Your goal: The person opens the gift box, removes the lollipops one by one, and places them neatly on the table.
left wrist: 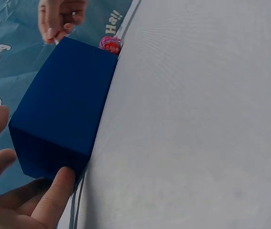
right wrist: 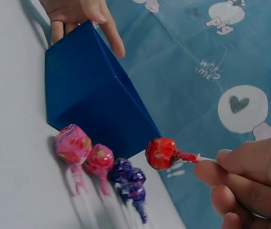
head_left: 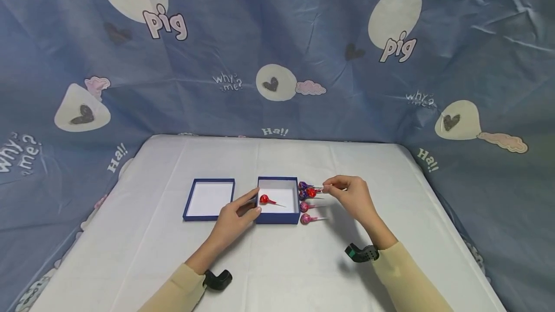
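Note:
My right hand [head_left: 352, 197] pinches the white stick of a red lollipop [right wrist: 162, 153] between thumb and fingertips, beside the box's right wall. Its wrapped head hangs above two purple lollipops [right wrist: 130, 176]. Two pink lollipops [right wrist: 73, 144] lie nearer, heads toward the box. The open blue box [head_left: 277, 218] has a white inside, where another red lollipop [head_left: 264, 199] lies by the left wall. My left hand [head_left: 234, 219] rests against the box's left side with its fingers extended, thumb near the front corner; in the left wrist view a fingertip [left wrist: 65, 179] touches that wall.
A blue-rimmed lid [head_left: 210, 218] with a white inside lies left of the box, close to my left hand. Both stand on a white-covered table [head_left: 277, 273]. A printed blue cloth [head_left: 243, 23] hangs behind and along the sides.

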The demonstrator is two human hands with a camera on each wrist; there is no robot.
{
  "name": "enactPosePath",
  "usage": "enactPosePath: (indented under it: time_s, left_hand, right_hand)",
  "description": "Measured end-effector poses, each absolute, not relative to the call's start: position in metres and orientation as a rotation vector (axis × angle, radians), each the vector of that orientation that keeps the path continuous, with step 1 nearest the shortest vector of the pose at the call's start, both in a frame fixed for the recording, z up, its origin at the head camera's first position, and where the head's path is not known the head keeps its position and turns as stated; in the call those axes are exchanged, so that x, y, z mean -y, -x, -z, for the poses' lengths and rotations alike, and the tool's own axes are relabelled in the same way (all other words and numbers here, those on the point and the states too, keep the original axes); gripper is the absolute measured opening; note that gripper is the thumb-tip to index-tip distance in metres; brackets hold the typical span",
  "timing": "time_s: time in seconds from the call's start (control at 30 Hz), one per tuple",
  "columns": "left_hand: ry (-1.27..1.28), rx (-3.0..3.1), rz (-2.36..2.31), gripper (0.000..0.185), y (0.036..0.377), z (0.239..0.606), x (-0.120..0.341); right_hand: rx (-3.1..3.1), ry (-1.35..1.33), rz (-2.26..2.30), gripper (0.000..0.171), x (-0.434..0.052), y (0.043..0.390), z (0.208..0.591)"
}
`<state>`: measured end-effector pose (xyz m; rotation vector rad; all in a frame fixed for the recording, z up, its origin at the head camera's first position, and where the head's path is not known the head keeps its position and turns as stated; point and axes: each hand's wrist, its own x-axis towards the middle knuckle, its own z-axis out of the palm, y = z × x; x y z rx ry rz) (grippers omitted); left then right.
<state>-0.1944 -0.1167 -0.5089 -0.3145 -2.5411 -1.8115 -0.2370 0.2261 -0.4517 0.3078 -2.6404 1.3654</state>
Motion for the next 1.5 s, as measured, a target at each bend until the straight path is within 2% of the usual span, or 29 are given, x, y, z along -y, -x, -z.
enactPosePath:
  time_s: [0.17,0.5,0.57,0.8,1.13,1.5]
  left_hand:
    - [0.326,2.518,1.832,0.051,0.192,0.509,0.116]
    - [0.350,2.525,1.867,0.049,0.179,0.478,0.112]
    - [0.338,2.511,1.881,0.048,0.180,0.479,0.111]
    - [0.286,2.485,1.937,0.049,0.195,0.514,0.115]
    - [0.255,2.495,1.966,0.049,0.192,0.513,0.116]
    - [0.277,2.464,1.967,0.049,0.193,0.516,0.116]
  right_hand:
    - [2.634,-0.252,-1.557,0.013,-0.230,0.237,0.462]
    - [2.606,-0.188,-1.723,0.017,-0.239,0.244,0.486]
    - [2.601,-0.187,-1.749,0.016,-0.240,0.242,0.486]
    - [2.592,-0.161,-1.787,0.011,-0.244,0.246,0.501]
    - [2.645,-0.152,-1.760,0.015,-0.243,0.248,0.504]
    - [2.763,-0.224,-1.396,0.007,-0.247,0.247,0.508]
